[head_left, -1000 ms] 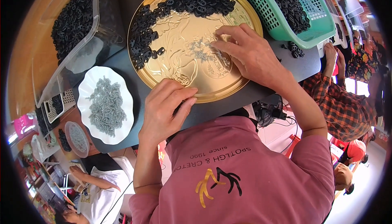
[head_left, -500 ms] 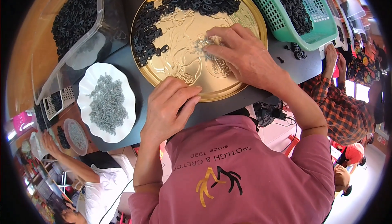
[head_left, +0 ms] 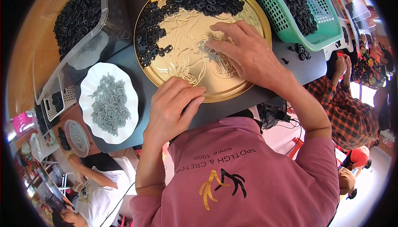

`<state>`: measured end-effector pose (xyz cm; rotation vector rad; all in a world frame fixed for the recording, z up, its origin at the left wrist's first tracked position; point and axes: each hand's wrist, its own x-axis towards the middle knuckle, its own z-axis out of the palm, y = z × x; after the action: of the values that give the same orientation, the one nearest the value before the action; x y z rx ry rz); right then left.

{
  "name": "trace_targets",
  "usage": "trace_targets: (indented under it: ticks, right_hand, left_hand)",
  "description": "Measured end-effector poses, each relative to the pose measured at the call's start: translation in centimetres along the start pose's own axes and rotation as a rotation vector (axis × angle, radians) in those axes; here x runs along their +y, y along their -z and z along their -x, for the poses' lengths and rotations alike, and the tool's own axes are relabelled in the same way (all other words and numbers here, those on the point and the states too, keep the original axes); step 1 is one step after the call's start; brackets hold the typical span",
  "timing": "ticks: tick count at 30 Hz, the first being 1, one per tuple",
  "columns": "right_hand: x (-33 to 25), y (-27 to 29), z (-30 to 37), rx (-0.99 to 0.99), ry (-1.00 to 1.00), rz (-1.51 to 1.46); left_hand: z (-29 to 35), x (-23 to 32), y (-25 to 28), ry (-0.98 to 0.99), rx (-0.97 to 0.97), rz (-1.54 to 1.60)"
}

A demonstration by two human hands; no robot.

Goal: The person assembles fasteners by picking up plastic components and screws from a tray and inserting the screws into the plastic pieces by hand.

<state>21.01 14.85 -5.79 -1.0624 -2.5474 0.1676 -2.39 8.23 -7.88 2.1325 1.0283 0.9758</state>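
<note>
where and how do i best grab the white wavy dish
Probably best taken by the right rim of the white dish, coming from the right, with thumb above and fingers under the edge. Its wavy edge seems to flare outward, the left hand is on that side, and dark tabletop shows there. I'd keep it level, since loose grey pieces are heaped in its middle.

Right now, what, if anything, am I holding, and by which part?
I can't tell: your left hand is by the golden tray, your right hand is at the small grey pieces, and anything in either grip is too small or hidden.
</note>
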Motion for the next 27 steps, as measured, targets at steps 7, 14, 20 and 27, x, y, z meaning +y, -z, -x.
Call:
trace_targets:
  ticks: [7, 14, 20, 27]
  right_hand:
    - [0.2, -1.0, -1.0, 0.03, 0.022, 0.045]
    - [0.2, -1.0, -0.5, 0.058, 0.03, 0.064]
    - [0.5, -0.9, -1.5, 0.063, 0.062, 0.078]
    - [1.0, -3.0, -5.3, 0.168, 0.149, 0.075]
  left_hand:
    - [-0.1, 0.2, 0.0, -0.002, 0.001, -0.011]
    - [0.0, 0.1, -0.1, -0.009, 0.015, -0.014]
    - [0.0, 0.1, -0.2, -0.016, 0.023, -0.009]
    - [0.3, 0.0, -0.2, -0.03, 0.033, -0.002]
